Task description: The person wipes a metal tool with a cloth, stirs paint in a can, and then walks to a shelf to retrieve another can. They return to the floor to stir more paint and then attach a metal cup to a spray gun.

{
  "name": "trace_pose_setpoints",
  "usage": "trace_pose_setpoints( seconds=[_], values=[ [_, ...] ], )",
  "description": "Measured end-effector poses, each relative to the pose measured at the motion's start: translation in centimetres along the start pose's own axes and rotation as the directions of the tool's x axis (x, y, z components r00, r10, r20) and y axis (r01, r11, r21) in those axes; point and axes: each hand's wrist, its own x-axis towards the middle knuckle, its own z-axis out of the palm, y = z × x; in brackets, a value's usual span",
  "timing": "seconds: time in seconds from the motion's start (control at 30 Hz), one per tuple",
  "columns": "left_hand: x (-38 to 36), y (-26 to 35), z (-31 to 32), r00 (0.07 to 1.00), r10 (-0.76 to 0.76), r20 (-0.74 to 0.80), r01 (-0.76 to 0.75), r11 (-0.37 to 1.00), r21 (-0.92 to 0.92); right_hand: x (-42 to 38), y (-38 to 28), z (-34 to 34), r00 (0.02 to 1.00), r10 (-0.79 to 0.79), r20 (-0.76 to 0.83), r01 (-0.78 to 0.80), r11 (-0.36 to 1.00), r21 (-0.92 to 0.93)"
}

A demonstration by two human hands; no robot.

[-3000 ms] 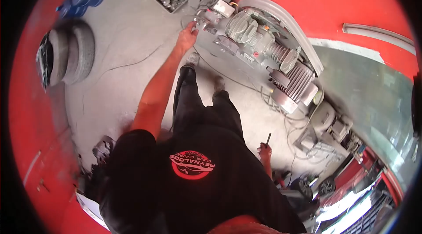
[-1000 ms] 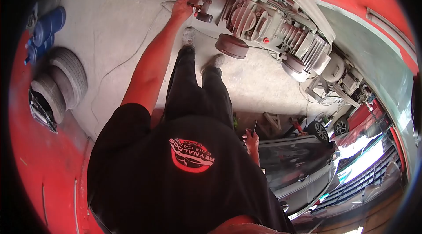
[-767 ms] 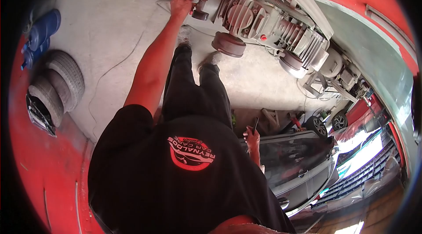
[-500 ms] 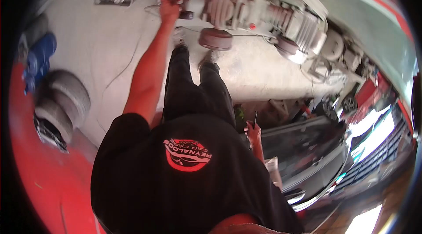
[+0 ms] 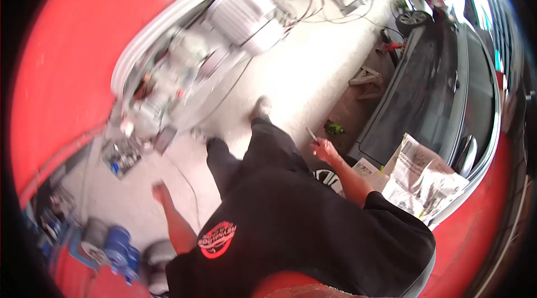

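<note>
My right hand is closed around a slim pen-like object, which points up and away from the fingers. It is in front of my body, beside the dark car. My left hand hangs out to the left above the pale floor, smeared by motion, so its fingers cannot be made out. Nearest to it are a tray of small metal parts and a wheeled machine with a finned motor. Nothing can be made out in the left hand.
Newspaper sheets lie against the car's side. A cable runs over the floor. Blue bottles and tires stand at lower left. A wooden stand and a green item are near the car.
My view has turned right, toward the car. My left hand has come away from the machine and dropped to my side. The right hand still holds the slim object.
</note>
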Motion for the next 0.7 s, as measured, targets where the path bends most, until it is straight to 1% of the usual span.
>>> trace_pose_setpoints(
  seconds=[0.03, 0.07, 0.1, 0.13, 0.17, 0.2, 0.23, 0.27, 0.3, 0.33, 0.37, 0.4, 0.43, 0.47, 0.5, 0.53, 0.57, 0.63, 0.67, 0.7],
  values=[
    [-3.0, 2.5, -3.4, 0.987, 0.004, 0.162, -0.009, 1.000, 0.029, 0.4, 2.7, 0.2, 0.997, -0.075, -0.003, 0.074, 0.996, -0.054],
    [-4.4, 1.1, -2.7, 0.938, 0.215, 0.272, -0.256, 0.959, 0.123, 1.1, 5.4, 0.2, 0.990, -0.140, 0.002, 0.140, 0.987, -0.078],
    [-6.2, 2.2, -3.5, 0.836, 0.377, 0.399, -0.502, 0.819, 0.279, 1.8, 8.1, 0.1, 0.979, -0.205, 0.008, 0.204, 0.974, -0.102],
    [-8.0, 5.2, -4.7, 0.836, 0.242, 0.492, -0.428, 0.849, 0.311, 3.0, 10.5, -0.3, 0.965, -0.261, 0.022, 0.261, 0.961, -0.094],
    [-9.1, 7.6, -4.7, 0.801, 0.206, 0.563, -0.382, 0.899, 0.215, 4.2, 12.8, -0.5, 0.977, -0.210, 0.042, 0.213, 0.972, -0.100],
    [-10.2, 11.8, -4.9, 0.767, 0.216, 0.604, -0.458, 0.844, 0.280, 6.0, 14.5, -1.4, 0.985, -0.160, 0.065, 0.166, 0.980, -0.106],
    [-10.9, 15.9, -4.3, 0.791, 0.118, 0.601, -0.307, 0.926, 0.222, 7.9, 16.0, -3.0, 0.976, -0.218, -0.014, 0.214, 0.965, -0.150],
    [-12.1, 20.5, -3.7, 0.838, 0.067, 0.541, -0.155, 0.981, 0.119, 8.9, 17.9, -4.1, 0.962, -0.261, -0.086, 0.241, 0.952, -0.188],
    [-13.7, 26.3, -3.1, 0.906, 0.186, 0.381, -0.238, 0.966, 0.096, 9.2, 19.8, -5.1, 0.944, -0.292, -0.152, 0.254, 0.940, -0.228],
    [-14.6, 31.8, -3.0, 0.871, 0.195, 0.452, -0.143, 0.979, -0.147, 10.6, 21.3, -6.4, 0.964, -0.177, -0.200, 0.143, 0.974, -0.174],
    [-15.2, 38.2, -2.7, 0.825, 0.276, 0.493, -0.192, 0.958, -0.215, 11.8, 22.6, -7.9, 0.946, -0.184, -0.266, 0.125, 0.967, -0.221],
    [-15.4, 44.1, -2.0, 0.726, 0.498, 0.474, -0.441, 0.866, -0.235, 12.8, 23.9, -9.6, 0.925, -0.190, -0.329, 0.100, 0.957, -0.273],
    [-13.5, 47.2, 3.1, 0.534, 0.821, 0.202, -0.809, 0.566, -0.160, 13.4, 24.1, -12.0, 0.932, -0.071, -0.355, 0.059, 0.997, -0.045],
    [-14.0, 53.1, 3.1, 0.540, 0.797, 0.269, -0.790, 0.591, -0.163, 13.7, 24.0, -14.2, 0.937, 0.042, -0.347, 0.024, 0.983, 0.183],
    [-16.1, 61.6, -0.5, 0.548, 0.763, 0.342, -0.767, 0.622, -0.159, 14.3, 24.1, -15.7, 0.930, 0.050, -0.365, 0.040, 0.972, 0.234],
    [-17.4, 67.9, -2.9, 0.546, 0.744, 0.385, -0.648, 0.666, -0.369, 15.3, 24.5, -16.7, 0.916, 0.067, -0.396, 0.027, 0.974, 0.227],
    [-18.2, 73.0, -4.4, 0.533, 0.728, 0.432, -0.484, 0.681, -0.550, 15.9, 24.6, -17.9, 0.916, 0.095, -0.390, 0.020, 0.959, 0.282],
    [-17.9, 80.7, -5.3, 0.445, 0.845, 0.297, -0.649, 0.533, -0.544, 17.2, 25.0, -19.9, 0.914, 0.145, -0.379, 0.012, 0.924, 0.383],
    [-17.6, 83.4, -5.4, 0.388, 0.891, 0.235, -0.720, 0.452, -0.527, 17.9, 25.4, -20.2, 0.912, 0.167, -0.375, 0.010, 0.904, 0.428],
    [-17.3, 85.6, -5.2, 0.379, 0.905, 0.194, -0.775, 0.425, -0.467, 18.7, 25.9, -20.4, 0.909, 0.191, -0.370, 0.009, 0.880, 0.474]
  ],
)
